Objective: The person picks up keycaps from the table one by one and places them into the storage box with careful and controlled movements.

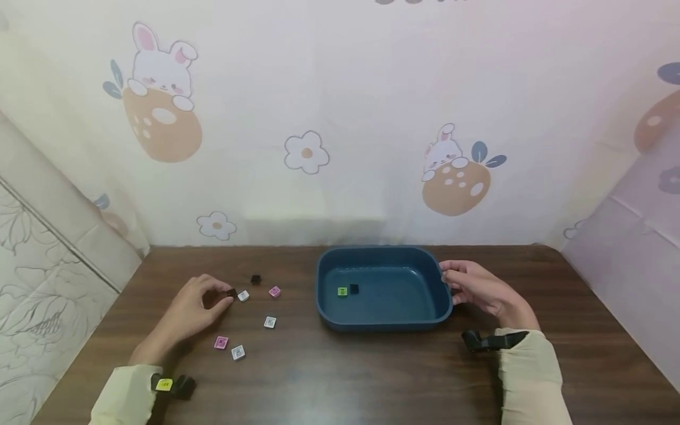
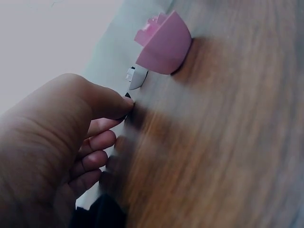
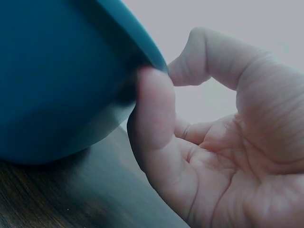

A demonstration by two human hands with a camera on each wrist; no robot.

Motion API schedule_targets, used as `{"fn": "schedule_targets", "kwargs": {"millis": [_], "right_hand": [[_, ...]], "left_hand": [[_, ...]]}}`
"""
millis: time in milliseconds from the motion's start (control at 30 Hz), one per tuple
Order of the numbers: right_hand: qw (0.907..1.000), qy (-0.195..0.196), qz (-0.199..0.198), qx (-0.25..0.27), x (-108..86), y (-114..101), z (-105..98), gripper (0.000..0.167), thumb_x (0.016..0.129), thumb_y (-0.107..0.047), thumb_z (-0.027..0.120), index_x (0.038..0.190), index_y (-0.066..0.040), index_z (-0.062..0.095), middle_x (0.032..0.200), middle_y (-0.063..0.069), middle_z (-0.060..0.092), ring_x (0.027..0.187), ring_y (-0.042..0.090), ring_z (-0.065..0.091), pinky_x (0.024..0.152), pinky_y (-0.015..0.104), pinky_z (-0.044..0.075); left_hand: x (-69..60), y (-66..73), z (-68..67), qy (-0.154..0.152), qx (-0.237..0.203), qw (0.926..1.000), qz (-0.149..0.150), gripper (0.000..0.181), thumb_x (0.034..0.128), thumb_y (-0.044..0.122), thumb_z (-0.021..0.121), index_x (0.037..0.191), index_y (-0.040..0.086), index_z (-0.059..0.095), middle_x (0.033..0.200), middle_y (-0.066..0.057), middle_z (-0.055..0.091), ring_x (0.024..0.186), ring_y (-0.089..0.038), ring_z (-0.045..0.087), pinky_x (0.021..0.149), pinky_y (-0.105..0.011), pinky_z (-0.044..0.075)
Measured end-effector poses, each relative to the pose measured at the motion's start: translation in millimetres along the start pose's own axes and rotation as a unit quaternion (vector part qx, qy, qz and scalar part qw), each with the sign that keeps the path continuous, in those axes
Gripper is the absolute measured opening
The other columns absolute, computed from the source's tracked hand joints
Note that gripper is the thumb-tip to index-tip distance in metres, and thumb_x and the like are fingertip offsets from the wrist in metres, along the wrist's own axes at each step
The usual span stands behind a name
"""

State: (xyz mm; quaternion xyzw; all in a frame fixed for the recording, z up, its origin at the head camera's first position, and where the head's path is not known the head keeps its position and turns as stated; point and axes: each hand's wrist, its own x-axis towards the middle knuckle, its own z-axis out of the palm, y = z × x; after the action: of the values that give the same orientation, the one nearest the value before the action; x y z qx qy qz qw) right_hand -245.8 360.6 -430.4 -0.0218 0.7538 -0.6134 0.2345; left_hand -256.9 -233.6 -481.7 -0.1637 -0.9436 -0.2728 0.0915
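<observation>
My left hand [image 1: 193,307] pinches a small black keycap-like piece [image 1: 232,293] between thumb and fingertips, low over the table's left side. In the left wrist view only a sliver of that piece [image 2: 127,96] shows past the thumb. Just beside it lies a white piece [image 1: 243,296], with a pink one [image 1: 274,291] and another black one [image 1: 255,279] close by. My right hand [image 1: 480,286] grips the right rim of a dark blue tray [image 1: 385,326], thumb and finger on either side of the edge. Inside the tray are a green piece [image 1: 342,291] and a black piece [image 1: 354,288].
Nearer the front lie two more white pieces [image 1: 270,322] and a second pink piece [image 1: 221,342]. Everything stands on a brown wooden table [image 1: 340,378]. A patterned cloth [image 1: 350,118] hangs behind its back edge.
</observation>
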Motion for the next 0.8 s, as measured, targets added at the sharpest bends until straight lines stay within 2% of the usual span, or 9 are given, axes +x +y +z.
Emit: {"fn": "schedule_targets", "kwargs": {"millis": [300,500,633,800], "right_hand": [[1.0,0.004,0.007,-0.003,2.5,6.1,8.5,0.028,0.105,-0.009,0.046,0.129,0.004,0.05,0.088,-0.005,0.059,0.076,0.006,0.063,0.068,0.024,0.062],[0.9999,0.015,0.003,0.0,0.8,-0.4,6.6,0.031,0.105,-0.009,0.045,0.131,0.006,0.048,0.088,-0.005,0.06,0.076,0.006,0.064,0.068,0.024,0.062],[0.9998,0.018,0.002,-0.004,-0.2,-2.9,5.5,0.032,0.105,-0.01,0.046,0.133,0.006,0.048,0.087,-0.004,0.06,0.074,0.006,0.063,0.069,0.024,0.063],[0.9998,0.018,0.003,0.0,-4.0,0.6,4.9,0.028,0.106,-0.011,0.046,0.13,0.003,0.05,0.087,-0.005,0.059,0.073,0.006,0.062,0.068,0.023,0.062]], "left_hand": [[-11.9,-0.8,2.6,0.018,0.004,0.9998,0.012,0.013,0.0884,0.016,0.084,0.101,0.016,0.079,0.104,-0.002,0.075,0.103,-0.026,0.063,0.09,-0.043,0.047],[-4.7,3.4,-2.6,0.013,-0.008,0.9998,0.012,0.013,0.0896,0.015,0.082,0.102,0.013,0.079,0.105,-0.005,0.074,0.105,-0.03,0.064,0.092,-0.047,0.046],[-1.3,2.8,-5.3,0.004,-0.011,0.9999,0.003,0.013,0.0906,0.016,0.082,0.103,0.014,0.079,0.107,-0.006,0.074,0.108,-0.031,0.062,0.094,-0.05,0.046],[-1.2,-1.9,0.9,-0.003,-0.006,1.0,0.0,0.014,0.0911,0.019,0.082,0.104,0.015,0.079,0.109,-0.006,0.074,0.109,-0.031,0.063,0.095,-0.051,0.047]]}}
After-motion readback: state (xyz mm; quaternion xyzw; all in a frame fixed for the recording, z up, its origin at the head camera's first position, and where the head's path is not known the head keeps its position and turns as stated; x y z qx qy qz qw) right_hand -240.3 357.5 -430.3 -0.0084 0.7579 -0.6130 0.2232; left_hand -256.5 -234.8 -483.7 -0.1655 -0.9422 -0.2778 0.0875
